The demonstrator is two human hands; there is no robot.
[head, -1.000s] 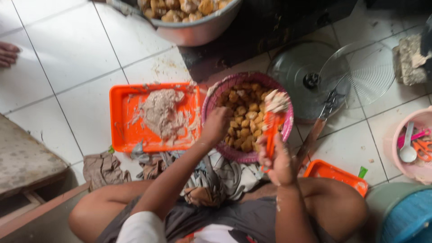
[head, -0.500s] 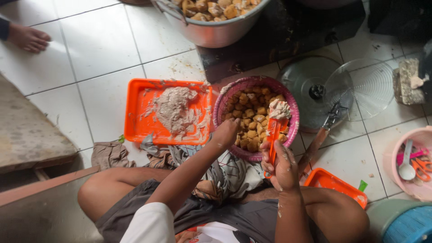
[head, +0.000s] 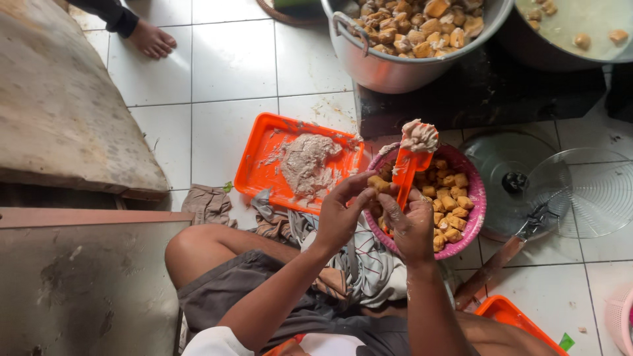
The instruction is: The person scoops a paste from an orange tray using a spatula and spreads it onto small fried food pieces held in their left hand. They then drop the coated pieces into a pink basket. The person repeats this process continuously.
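White floor tiles (head: 234, 59) served as the workspace, person seated. Left hand (head: 343, 214) pinched a fried tofu puff (head: 377, 184) over the pink basket (head: 476, 198), fingers narrow around it. Right hand (head: 412, 227) was closed on an orange spatula (head: 405, 175), paste-loaded tip up, close to the puff. Orange tray (head: 260, 158) of paste sat beside it, within reach.

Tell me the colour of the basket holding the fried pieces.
Pink-magenta basket, clearest in the head view, below the right hand.
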